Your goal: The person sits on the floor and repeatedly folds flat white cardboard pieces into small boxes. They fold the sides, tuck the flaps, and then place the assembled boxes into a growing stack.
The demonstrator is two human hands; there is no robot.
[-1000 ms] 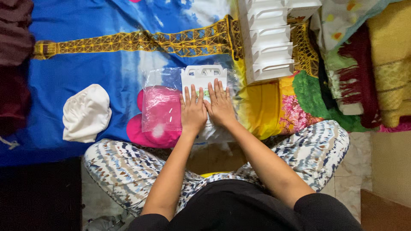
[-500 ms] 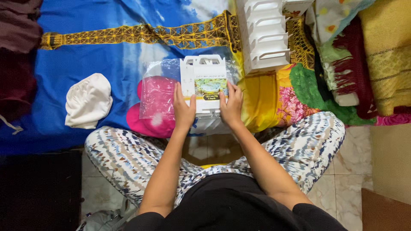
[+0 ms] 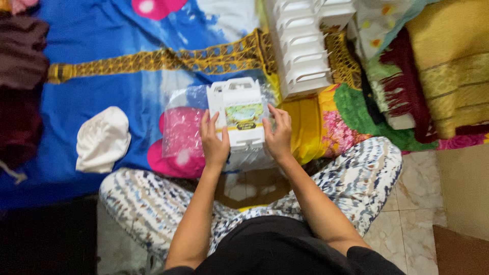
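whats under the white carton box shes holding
Under the white carton box, held by the left hand and right hand, lies a clear plastic bag on the blue printed sheet. The box and hands cover whatever lies directly beneath.

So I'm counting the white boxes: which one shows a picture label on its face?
The white box held between the left hand and right hand; the stacked boxes show plain white sides.

Soft indoor light, motion blur (edges worst).
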